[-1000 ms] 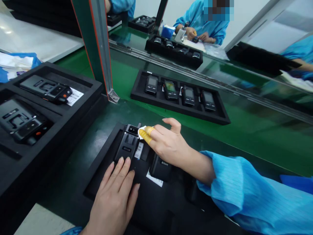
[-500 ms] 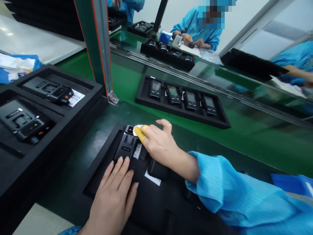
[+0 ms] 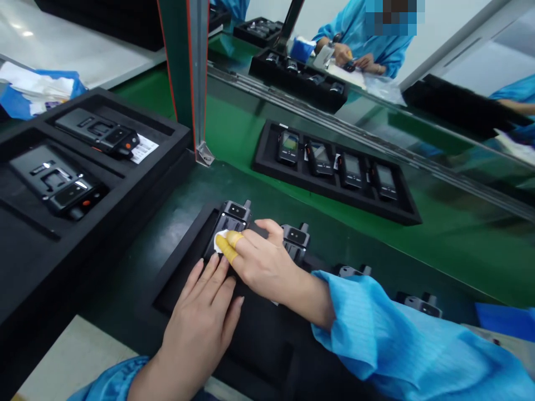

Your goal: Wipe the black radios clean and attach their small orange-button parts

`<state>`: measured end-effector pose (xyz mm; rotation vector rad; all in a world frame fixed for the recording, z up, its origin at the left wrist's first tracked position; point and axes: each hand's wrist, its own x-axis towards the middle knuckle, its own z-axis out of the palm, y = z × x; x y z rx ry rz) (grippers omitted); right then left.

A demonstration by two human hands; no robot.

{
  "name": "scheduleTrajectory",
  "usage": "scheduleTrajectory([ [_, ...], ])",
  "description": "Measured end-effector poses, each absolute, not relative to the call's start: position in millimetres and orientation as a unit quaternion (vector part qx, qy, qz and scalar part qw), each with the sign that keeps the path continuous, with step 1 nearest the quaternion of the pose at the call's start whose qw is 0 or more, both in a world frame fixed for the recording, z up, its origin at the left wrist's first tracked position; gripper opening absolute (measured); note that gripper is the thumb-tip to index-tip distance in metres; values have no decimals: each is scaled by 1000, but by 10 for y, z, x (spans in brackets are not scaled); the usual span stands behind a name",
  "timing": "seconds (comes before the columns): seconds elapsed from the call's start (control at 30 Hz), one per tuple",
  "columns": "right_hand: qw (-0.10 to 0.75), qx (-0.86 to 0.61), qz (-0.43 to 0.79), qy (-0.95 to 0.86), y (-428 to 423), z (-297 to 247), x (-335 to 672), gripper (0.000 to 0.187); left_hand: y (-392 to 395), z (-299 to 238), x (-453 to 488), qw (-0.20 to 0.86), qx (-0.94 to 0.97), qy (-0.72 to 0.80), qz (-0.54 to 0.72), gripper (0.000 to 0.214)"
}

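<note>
A black handheld device (image 3: pixel 236 211) lies back side up in a black foam tray (image 3: pixel 182 257) in front of me. My right hand (image 3: pixel 267 262), with yellow finger cots on two fingers, pinches a small white wipe (image 3: pixel 218 240) and presses it against the device's back. Flat at the lower end of that device rests my left hand (image 3: pixel 200 320), its fingers stretched out and holding nothing. A second device (image 3: pixel 296 236) sits just beyond my right hand in the same tray. My right arm partly covers further devices to the right.
At left stands another foam tray (image 3: pixel 156 184) with two devices. Beyond the bench, a tray (image 3: pixel 330 189) holds several devices screen up. An upright metal post (image 3: pixel 199 83) rises at the bench's back edge. A co-worker in blue (image 3: pixel 355 33) handles something small across the line.
My right hand has slid the wipe from the device's top end down to the middle of its back. My left hand stays at the lower end. The view has shifted slightly.
</note>
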<state>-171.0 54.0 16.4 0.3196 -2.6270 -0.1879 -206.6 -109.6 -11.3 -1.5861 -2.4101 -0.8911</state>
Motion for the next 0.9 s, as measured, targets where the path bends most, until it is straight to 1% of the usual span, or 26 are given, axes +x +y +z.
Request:
scheduleTrajectory([
  [0.07,243,118,-68,-960,520,153,-1729,32,-1096,-113,-2066,62,-523,-798,-294,24],
  [0.27,204,95,-73,-972,555,220,-1606,31,-1088,-113,-2069,56,-526,-794,-299,21],
  [0.47,239,99,-89,-962,451,179,-1760,33,-1095,-120,-2076,62,-527,-795,-294,25],
  [0.67,230,112,-123,-959,464,173,-1676,31,-1097,-107,-2096,76,-543,-792,-270,25],
  [0.8,225,88,-139,-960,476,288,-1492,32,-1117,-100,-2093,82,-551,-791,-253,23],
  [0.9,216,52,-138,-965,531,464,-1168,34,-1125,-100,-2096,80,-553,-792,-244,23],
])
